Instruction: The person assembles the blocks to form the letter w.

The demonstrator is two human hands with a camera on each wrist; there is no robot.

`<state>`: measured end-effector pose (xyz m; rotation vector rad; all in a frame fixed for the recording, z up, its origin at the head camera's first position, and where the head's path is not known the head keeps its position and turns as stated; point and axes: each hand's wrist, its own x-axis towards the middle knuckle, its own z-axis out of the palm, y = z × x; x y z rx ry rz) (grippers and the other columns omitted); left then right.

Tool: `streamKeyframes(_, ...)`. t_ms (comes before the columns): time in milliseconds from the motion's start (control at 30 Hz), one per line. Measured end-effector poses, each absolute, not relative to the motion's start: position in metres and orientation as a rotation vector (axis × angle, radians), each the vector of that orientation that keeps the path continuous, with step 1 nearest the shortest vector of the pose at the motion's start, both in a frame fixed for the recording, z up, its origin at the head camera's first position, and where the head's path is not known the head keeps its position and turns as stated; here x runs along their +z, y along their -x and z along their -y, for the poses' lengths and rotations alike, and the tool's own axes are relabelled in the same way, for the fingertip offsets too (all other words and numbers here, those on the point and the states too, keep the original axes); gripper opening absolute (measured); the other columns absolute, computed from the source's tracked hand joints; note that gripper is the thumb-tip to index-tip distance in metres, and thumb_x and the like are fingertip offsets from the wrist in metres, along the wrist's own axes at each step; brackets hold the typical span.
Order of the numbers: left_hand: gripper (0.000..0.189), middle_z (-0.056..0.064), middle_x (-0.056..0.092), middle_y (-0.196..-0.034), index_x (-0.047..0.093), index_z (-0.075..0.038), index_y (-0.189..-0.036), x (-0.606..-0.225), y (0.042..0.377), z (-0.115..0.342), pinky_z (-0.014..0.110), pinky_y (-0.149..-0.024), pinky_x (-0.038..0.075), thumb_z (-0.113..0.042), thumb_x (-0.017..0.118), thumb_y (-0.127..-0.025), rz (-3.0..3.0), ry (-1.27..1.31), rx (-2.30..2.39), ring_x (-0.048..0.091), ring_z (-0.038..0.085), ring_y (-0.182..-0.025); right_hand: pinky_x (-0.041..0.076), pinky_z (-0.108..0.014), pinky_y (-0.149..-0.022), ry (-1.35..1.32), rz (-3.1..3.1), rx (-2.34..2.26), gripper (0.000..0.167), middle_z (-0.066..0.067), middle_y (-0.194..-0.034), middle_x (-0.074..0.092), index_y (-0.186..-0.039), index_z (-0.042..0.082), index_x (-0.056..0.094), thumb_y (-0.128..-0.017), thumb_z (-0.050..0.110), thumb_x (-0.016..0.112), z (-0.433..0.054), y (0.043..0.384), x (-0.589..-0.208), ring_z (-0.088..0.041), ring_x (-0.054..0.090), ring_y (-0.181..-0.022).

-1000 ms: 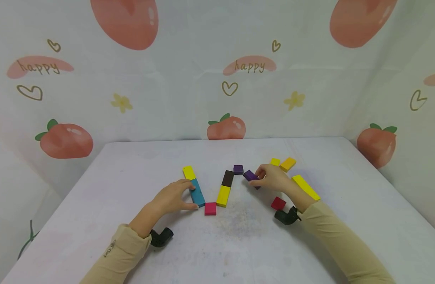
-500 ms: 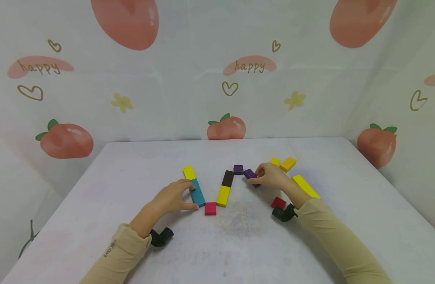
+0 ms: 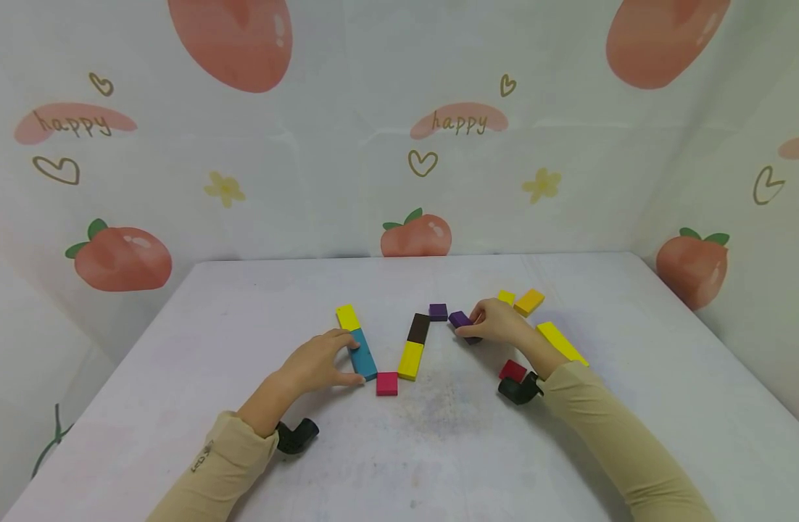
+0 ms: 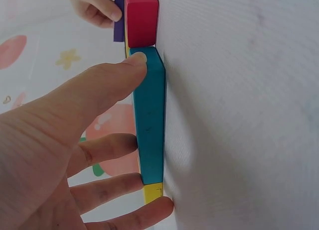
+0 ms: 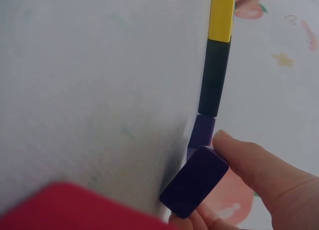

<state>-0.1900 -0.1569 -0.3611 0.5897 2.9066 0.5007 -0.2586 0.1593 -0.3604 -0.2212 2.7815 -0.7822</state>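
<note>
My left hand [image 3: 313, 359] rests at a flat blue block [image 3: 363, 355]; in the left wrist view its thumb touches one end and its extended fingers lie along the side. A yellow block [image 3: 348, 317] continues from the blue one's far end, and a red square block [image 3: 387, 384] sits at its near end. From the red square, a second yellow block [image 3: 410, 360], a dark brown block [image 3: 418, 328] and a small purple block [image 3: 438, 312] follow in a zigzag. My right hand [image 3: 502, 323] pinches another purple block [image 5: 194, 182], tilted, just right of the small purple one.
Beyond the right hand lie an orange-yellow block [image 3: 529, 301] and a partly hidden yellow block [image 3: 506, 296]. A long yellow block [image 3: 561, 343] is beside the right forearm. Another red block [image 3: 512, 368] lies under the right wrist, by its black camera mount [image 3: 518, 390].
My right hand and the pinched purple block have shifted slightly away from me, the block's far end staying close to the small purple block. The left hand has not moved.
</note>
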Motion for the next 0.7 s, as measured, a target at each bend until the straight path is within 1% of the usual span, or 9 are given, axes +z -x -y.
streamKeyframes(267, 0.054, 0.016, 0.053, -0.132, 0.060, -0.007, -0.119, -0.3609, 0.1897, 0.1559, 0.052, -0.102, 0.043, -0.036, 0.075, -0.076, -2.904, -0.589, 0.504, 0.049, 0.035, -0.123, 0.041, -0.021, -0.062, 0.227, -2.784, -0.790, 0.042, -0.010, -0.088, 0.059, -0.095, 0.001, 0.060, -0.078, 0.038, 0.073, -0.1596, 0.2607, -0.3618, -0.019, 0.051, -0.077)
streamKeyframes(467, 0.053, 0.017, 0.054, -0.130, 0.061, -0.006, -0.117, -0.3608, 0.1895, 0.1578, 0.053, -0.101, 0.043, -0.038, 0.075, -0.076, -2.901, -0.612, 0.537, 0.049, 0.035, -0.122, 0.041, -0.021, -0.062, 0.229, -2.779, -0.802, 0.043, -0.010, -0.087, 0.058, -0.098, 0.001, 0.058, -0.078, 0.037, 0.072, -0.1592, 0.2621, -0.3635, -0.019, 0.051, -0.076)
streamKeyframes(500, 0.054, 0.017, 0.054, -0.130, 0.060, -0.007, -0.117, -0.3679, 0.1928, 0.1607, 0.052, -0.100, 0.044, -0.041, 0.073, -0.077, -2.918, -0.650, 0.525, 0.050, 0.035, -0.121, 0.041, -0.022, -0.062, 0.230, -2.778, -0.804, 0.043, -0.011, -0.088, 0.058, -0.098, 0.001, 0.057, -0.079, 0.037, 0.072, -0.1592, 0.2621, -0.3638, -0.019, 0.051, -0.076)
streamKeyframes(533, 0.054, 0.017, 0.055, -0.129, 0.060, -0.007, -0.117, -0.3678, 0.1928, 0.1608, 0.052, -0.100, 0.044, -0.042, 0.073, -0.077, -2.918, -0.652, 0.530, 0.050, 0.035, -0.120, 0.041, -0.022, -0.062, 0.226, -2.779, -0.806, 0.044, -0.011, -0.088, 0.058, -0.099, 0.001, 0.057, -0.079, 0.037, 0.072, -0.1593, 0.2622, -0.3641, -0.019, 0.051, -0.076)
streamKeyframes(700, 0.054, 0.017, 0.054, -0.131, 0.060, -0.007, -0.118, -0.3703, 0.1942, 0.1607, 0.052, -0.101, 0.044, -0.039, 0.073, -0.077, -2.916, -0.640, 0.523, 0.049, 0.035, -0.122, 0.043, -0.023, -0.063, 0.241, -2.782, -0.794, 0.044, -0.013, -0.091, 0.060, -0.102, 0.002, 0.054, -0.080, 0.037, 0.071, -0.1610, 0.2622, -0.3638, -0.020, 0.052, -0.077)
